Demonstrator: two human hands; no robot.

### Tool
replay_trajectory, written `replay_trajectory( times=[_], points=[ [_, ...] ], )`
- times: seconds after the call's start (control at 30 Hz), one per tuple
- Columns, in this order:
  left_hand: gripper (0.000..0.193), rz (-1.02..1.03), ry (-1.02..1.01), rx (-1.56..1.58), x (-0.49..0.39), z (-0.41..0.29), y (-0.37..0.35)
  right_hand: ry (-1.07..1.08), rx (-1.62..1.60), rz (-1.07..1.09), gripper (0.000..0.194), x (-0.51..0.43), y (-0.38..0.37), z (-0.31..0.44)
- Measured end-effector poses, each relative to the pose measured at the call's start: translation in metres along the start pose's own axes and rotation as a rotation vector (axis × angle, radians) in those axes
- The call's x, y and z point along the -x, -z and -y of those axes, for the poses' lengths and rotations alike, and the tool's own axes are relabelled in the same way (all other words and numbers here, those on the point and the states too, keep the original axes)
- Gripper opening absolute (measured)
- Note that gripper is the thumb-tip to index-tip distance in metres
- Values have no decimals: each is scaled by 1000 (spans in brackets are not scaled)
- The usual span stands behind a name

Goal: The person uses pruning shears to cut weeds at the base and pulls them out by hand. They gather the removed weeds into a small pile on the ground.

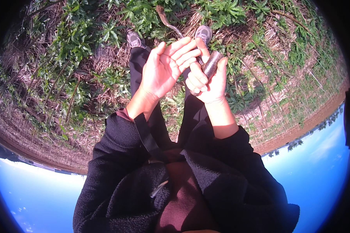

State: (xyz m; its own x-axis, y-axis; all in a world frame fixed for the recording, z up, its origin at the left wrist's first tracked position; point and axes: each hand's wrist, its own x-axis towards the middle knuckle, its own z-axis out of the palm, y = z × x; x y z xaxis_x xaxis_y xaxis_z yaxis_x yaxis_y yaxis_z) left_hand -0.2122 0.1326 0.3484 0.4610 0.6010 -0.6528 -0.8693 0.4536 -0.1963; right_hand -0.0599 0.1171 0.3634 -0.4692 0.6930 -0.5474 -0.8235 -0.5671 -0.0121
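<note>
My left hand (166, 65) is held palm up with its fingers extended and holds nothing. Its fingertips reach the fingers of my right hand (205, 83), overlapping or touching them. Curled around a dark, speckled cylindrical handle (212, 64), my right hand has its index finger stretched out and its thumb along the side. One end of the handle points up past the fingers. Beyond the fingertips, a curved brown and grey piece (167, 21) runs towards the hands; whether it joins the handle is hidden.
Leafy green plants (78, 38) and dry straw (189, 24) cover the ground. My shoes (203, 33) stand apart among them. Thin bare stems (71, 100) rise at the left, and more lie at the right. A strip of brown soil (306, 116) edges the field. A dark strap (147, 135) hangs near my left wrist.
</note>
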Motion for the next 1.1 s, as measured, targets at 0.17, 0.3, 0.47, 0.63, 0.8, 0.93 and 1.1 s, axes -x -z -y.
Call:
replay_trajectory(
  times=[0.17, 0.3, 0.47, 0.63, 0.8, 0.93, 1.1],
  points=[
    [51, -56, -24, -46, 2, 6, 3, -7, -10, 17, 73, 4, 4, -2],
    [36, -106, -115, -265, 3, 12, 10, -21, -12, 19, 73, 7, 6, -5],
    [5, -144, -145, -361, -2, 18, 16, -51, 5, -17, 72, 13, 7, -10],
    [21, -113, -334, -806, -4, 33, 11, -47, -12, -99, 68, 20, 11, -11],
    [12, -168, -366, -1378, 1, 35, 7, -104, 14, -109, 62, 28, 20, -11],
    [13, -15, -640, -1828, -4, 33, 7, -101, -4, -101, 57, 31, 29, -9],
    [16, 130, -749, -2099, -9, 33, 10, -45, 80, -128, 40, 34, 40, -4]
  ],
)
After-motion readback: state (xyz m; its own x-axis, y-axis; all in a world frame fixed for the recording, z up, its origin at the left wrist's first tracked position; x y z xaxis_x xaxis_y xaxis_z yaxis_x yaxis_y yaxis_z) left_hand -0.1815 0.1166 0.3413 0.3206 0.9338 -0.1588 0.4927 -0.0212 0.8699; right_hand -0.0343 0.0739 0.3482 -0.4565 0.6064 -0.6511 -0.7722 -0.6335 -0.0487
